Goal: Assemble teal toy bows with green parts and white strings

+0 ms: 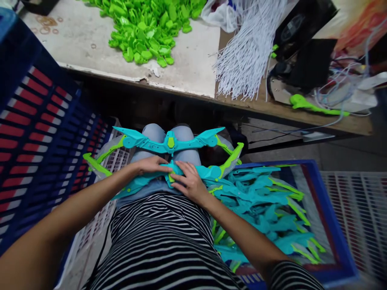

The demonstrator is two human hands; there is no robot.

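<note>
Across my thighs lie two turquoise plastic toy bows with lime-green limb tips. The farther toy bow (155, 146) has a lime-green piece (171, 142) at its centre, and neither hand touches it. My left hand (152, 166) is closed on the left of the centre of the nearer toy bow (208, 173), fingers pointing right. From the right, my right hand (190, 181) grips the same centre with its fingers bent over it. Between the fingertips shows a bit of lime green; the rest of that centre is covered by the hands.
At my right, a blue crate (329, 217) holds many similar turquoise and green bows. On the table (193, 60) ahead lie a heap of lime-green pieces (148, 32) and a bundle of white cords (249, 52). A tall blue crate (39, 112) stands at my left.
</note>
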